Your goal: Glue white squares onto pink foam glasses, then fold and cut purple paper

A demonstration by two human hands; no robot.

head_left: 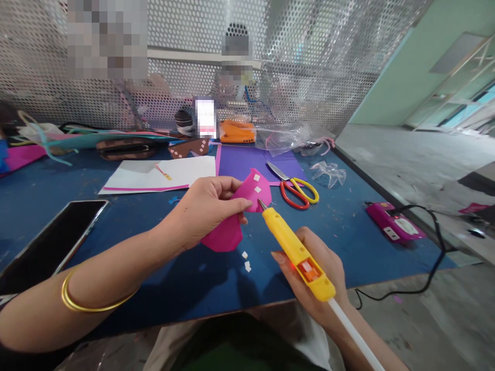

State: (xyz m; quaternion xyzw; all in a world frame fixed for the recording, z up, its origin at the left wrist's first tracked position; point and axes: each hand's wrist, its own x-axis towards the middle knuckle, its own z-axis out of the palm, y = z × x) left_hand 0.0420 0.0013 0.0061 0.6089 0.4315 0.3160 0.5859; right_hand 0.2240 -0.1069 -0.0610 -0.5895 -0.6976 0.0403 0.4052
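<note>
Between the fingers and thumb of my left hand (211, 208) is a bright pink paper cutout (226, 234), with white squares (257, 178) stuck on its upper part. My right hand (323, 265) is wrapped round a yellow hot glue gun (288, 237), with a long white stick running out of its back end. The gun's metal tip meets the cutout's lower right edge or is very near it; I cannot tell which. Loose white squares (245, 260) lie on the blue table below. Scissors (297, 188) with red and yellow handles rest just beyond the glue gun.
Purple card (251, 162) and white paper (127, 175) lie behind my hands. A brown eye mask (188, 149) and an orange object (237, 132) are farther back. A dark phone (58, 237) lies left. At right is a magenta power box (394, 222) with a black cable. Perforated sheeting (309, 77) stands behind.
</note>
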